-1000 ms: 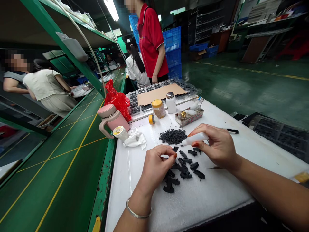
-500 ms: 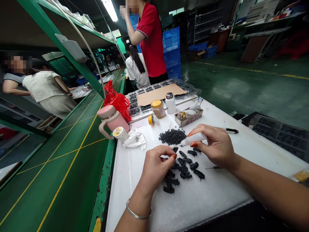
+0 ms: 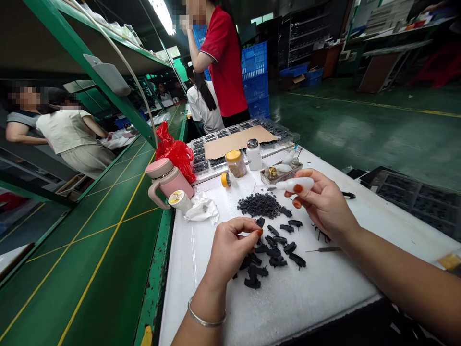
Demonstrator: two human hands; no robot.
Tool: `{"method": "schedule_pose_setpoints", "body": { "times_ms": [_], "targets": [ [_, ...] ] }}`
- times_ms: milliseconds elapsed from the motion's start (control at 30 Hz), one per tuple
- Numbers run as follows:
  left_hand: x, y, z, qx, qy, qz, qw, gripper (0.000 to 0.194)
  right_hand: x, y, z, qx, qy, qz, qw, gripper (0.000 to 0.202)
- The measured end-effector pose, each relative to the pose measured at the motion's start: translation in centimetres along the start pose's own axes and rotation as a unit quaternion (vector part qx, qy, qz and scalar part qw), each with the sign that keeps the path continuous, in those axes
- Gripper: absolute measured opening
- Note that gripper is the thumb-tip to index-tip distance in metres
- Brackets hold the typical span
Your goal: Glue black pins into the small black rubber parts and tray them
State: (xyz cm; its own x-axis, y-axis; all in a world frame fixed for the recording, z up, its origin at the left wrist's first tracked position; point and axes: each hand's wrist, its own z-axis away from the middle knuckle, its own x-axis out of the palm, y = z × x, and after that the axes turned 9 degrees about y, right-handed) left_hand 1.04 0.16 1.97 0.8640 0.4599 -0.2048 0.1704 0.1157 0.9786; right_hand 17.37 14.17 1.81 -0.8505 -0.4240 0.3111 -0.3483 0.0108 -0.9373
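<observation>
My left hand (image 3: pixel 234 245) pinches a small black part (image 3: pixel 260 222) between thumb and fingers, just above the white work surface. In my right hand (image 3: pixel 324 204) is a white squeeze bottle (image 3: pixel 297 184), held nearly level with its thin tip to the left, above the pile of small black rings (image 3: pixel 257 205). Several curved black pieces (image 3: pixel 297 260) lie loose between and below my hands. A thin pointed tool (image 3: pixel 326 249) rests on the surface under my right wrist.
A pink mug (image 3: pixel 171 178), white tissue (image 3: pixel 202 209), yellow-lidded jar (image 3: pixel 236 163), pump bottle (image 3: pixel 254 156) and small box of bottles (image 3: pixel 281 174) stand behind. Farther back are a parts tray (image 3: pixel 201 166) and a person in a red shirt (image 3: pixel 226 62). A green conveyor (image 3: pixel 108 226) runs along the left.
My right hand has lifted the squeeze bottle up and away from the part in my left hand, turning it more level. My left hand has barely moved.
</observation>
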Motion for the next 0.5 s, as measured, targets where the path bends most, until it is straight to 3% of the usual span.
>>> {"method": "schedule_pose_setpoints", "body": {
  "times_ms": [100,200,300,400,500],
  "targets": [
    [-0.1,-0.1,-0.1,-0.014,-0.01,0.048,0.999,0.01,0.4,0.5,-0.2,0.117,-0.06,-0.05,0.99,0.04],
    [-0.1,-0.3,-0.1,-0.017,-0.011,0.072,0.997,0.01,1.1,0.9,0.3,0.173,-0.159,0.006,0.972,0.037],
    [-0.1,-0.4,0.0,-0.006,-0.02,0.078,0.997,0.011,1.9,1.3,1.1,0.128,-0.218,0.108,0.962,0.024],
    [0.1,-0.4,0.1,-0.001,-0.027,0.08,0.996,0.012,2.4,1.5,1.6,0.054,-0.19,0.184,0.963,0.021],
    [0.4,-0.3,0.1,-0.008,-0.026,0.09,0.996,0.012,2.5,1.7,1.7,0.022,-0.154,0.226,0.962,0.025]
  ]
}}
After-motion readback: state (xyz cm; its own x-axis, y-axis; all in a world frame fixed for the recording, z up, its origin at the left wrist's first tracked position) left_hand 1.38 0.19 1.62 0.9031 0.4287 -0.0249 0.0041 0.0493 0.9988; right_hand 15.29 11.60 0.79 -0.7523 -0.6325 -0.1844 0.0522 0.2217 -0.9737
